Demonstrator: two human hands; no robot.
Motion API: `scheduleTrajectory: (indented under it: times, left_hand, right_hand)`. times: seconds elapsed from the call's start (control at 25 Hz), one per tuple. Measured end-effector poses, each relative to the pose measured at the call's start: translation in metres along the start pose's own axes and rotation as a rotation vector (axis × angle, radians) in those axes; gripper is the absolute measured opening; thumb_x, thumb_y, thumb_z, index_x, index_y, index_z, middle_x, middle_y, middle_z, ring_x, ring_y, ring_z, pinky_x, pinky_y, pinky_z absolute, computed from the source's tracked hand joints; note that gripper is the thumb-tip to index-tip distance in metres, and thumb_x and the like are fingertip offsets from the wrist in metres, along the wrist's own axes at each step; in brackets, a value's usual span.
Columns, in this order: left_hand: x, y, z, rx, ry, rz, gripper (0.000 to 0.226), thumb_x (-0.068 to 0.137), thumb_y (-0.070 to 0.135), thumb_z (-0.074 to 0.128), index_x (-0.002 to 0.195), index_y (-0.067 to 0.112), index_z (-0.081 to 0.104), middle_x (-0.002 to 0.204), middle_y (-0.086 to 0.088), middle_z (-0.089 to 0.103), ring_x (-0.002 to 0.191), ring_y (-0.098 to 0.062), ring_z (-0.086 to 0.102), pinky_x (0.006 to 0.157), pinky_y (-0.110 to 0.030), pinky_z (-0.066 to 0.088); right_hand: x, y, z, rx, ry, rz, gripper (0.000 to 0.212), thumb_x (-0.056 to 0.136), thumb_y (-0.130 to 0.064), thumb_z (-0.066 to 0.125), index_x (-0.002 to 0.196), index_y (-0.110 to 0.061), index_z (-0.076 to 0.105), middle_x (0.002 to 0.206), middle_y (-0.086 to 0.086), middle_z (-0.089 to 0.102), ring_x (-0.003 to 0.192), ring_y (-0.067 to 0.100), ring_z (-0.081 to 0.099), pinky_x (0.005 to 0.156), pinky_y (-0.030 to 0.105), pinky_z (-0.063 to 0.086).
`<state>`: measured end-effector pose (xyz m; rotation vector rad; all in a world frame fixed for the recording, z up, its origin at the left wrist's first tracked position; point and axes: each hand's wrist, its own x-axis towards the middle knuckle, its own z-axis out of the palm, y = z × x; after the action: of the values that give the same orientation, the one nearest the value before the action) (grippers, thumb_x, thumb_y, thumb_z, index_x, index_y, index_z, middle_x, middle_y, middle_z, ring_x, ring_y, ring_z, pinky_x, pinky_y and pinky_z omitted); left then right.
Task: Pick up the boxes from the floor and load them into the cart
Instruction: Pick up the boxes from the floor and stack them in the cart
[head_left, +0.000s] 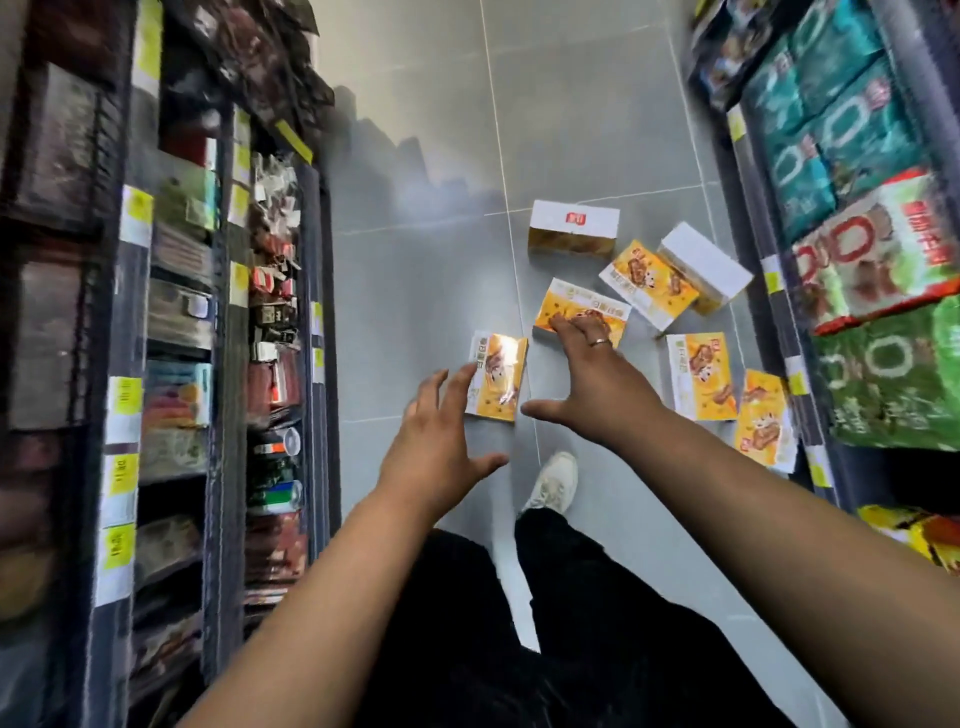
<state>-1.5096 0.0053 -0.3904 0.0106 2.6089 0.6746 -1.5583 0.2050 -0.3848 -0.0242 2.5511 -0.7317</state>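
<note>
Several yellow-and-white boxes lie scattered on the grey tiled floor of a shop aisle. The nearest box lies between my two outstretched hands. My left hand is spread open just left of that box, fingers straight, holding nothing. My right hand, with a ring on one finger, is also spread open; its fingertips overlap a second box in the view, and I cannot tell whether they touch it. More boxes lie to the right, and two show white sides. No cart is in view.
Dark shelving with packaged goods and yellow price tags lines the left side of the aisle. Shelves with teal, red and green snack packs line the right. My black trousers and white shoe are below the hands. Grey floor extends beyond the boxes.
</note>
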Motion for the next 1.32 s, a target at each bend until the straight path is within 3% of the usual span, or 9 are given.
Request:
scheduleTrajectory:
  times: [0.12,0.36,0.6,0.8,0.96,1.04,1.16,1.24,1.32]
  left_hand:
    - [0.062,-0.021,0.022,-0.048,-0.012,-0.066,0.106,0.069,0.048,0.08,0.151,0.028,0.017,0.151,-0.006,0.025,0.136,-0.029,0.033,0.109,-0.04,0.033]
    - [0.195,-0.086,0.098,-0.084,-0.047,-0.117,0.108,0.064,0.059,0.077,0.149,0.021,0.023,0.144,-0.011,0.034,0.131,-0.03,0.037,0.107,-0.04,0.033]
    - [0.291,-0.176,0.218,-0.081,-0.108,-0.192,0.111,0.064,0.049,0.084,0.15,0.017,0.022,0.141,-0.015,0.036,0.131,-0.03,0.035,0.108,-0.038,0.029]
    - [0.349,-0.24,0.322,-0.174,-0.183,-0.455,0.115,0.065,0.052,0.083,0.151,0.024,0.012,0.144,-0.015,0.026,0.132,-0.033,0.032,0.108,-0.039,0.03]
    - [0.379,-0.29,0.379,-0.265,-0.41,-0.723,0.131,0.06,0.05,0.087,0.15,0.035,-0.007,0.148,-0.017,0.011,0.132,-0.038,0.032,0.108,-0.045,0.034]
    - [0.385,-0.306,0.404,-0.4,-0.475,-0.831,0.124,0.062,0.047,0.087,0.15,0.034,0.001,0.149,-0.013,0.025,0.129,-0.035,0.039,0.104,-0.045,0.039]
    - [0.386,-0.315,0.428,-0.743,-0.436,-0.935,0.09,0.064,0.042,0.087,0.136,0.03,0.034,0.126,0.001,0.057,0.109,-0.024,0.055,0.081,-0.04,0.048]
    - [0.384,-0.312,0.429,-0.83,-0.355,-0.947,0.084,0.055,0.048,0.088,0.126,0.032,0.046,0.115,0.004,0.063,0.106,-0.024,0.06,0.08,-0.039,0.052]
    - [0.381,-0.304,0.416,-0.833,-0.287,-0.939,0.093,0.04,0.056,0.087,0.122,0.035,0.05,0.111,0.006,0.066,0.105,-0.024,0.063,0.087,-0.043,0.055]
  right_hand:
    - [0.07,0.015,0.032,-0.02,-0.059,0.031,0.106,0.065,-0.057,0.079,0.15,-0.026,0.022,0.155,0.004,0.019,0.137,0.032,0.034,0.105,0.044,0.04]
    - [0.185,0.066,0.131,-0.093,-0.144,0.132,0.116,0.058,-0.065,0.079,0.149,-0.027,0.017,0.157,0.004,0.012,0.129,0.037,0.038,0.095,0.049,0.047]
    - [0.301,0.143,0.261,-0.093,-0.172,0.206,0.116,0.065,-0.056,0.08,0.152,-0.024,0.011,0.158,0.01,0.009,0.131,0.042,0.037,0.1,0.049,0.041]
    - [0.39,0.212,0.352,-0.156,-0.174,0.206,0.122,0.064,-0.054,0.082,0.153,-0.022,0.007,0.16,0.013,0.005,0.134,0.044,0.034,0.102,0.051,0.039]
    - [0.44,0.245,0.392,-0.199,-0.214,0.205,0.124,0.061,-0.054,0.084,0.153,-0.019,0.009,0.158,0.015,0.01,0.136,0.04,0.035,0.102,0.048,0.039]
    - [0.453,0.258,0.406,-0.173,-0.237,0.224,0.122,0.058,-0.052,0.086,0.152,-0.018,0.015,0.156,0.017,0.016,0.133,0.039,0.039,0.102,0.045,0.04]
    - [0.46,0.266,0.416,-0.086,-0.233,0.246,0.116,0.052,-0.051,0.089,0.145,-0.018,0.027,0.147,0.017,0.028,0.124,0.037,0.047,0.099,0.043,0.042]
    - [0.46,0.263,0.415,-0.083,-0.213,0.244,0.112,0.052,-0.053,0.088,0.141,-0.019,0.03,0.142,0.016,0.032,0.12,0.037,0.05,0.097,0.042,0.043]
    - [0.456,0.252,0.4,-0.066,-0.174,0.248,0.109,0.052,-0.056,0.087,0.139,-0.019,0.033,0.14,0.016,0.034,0.117,0.036,0.052,0.097,0.041,0.044]
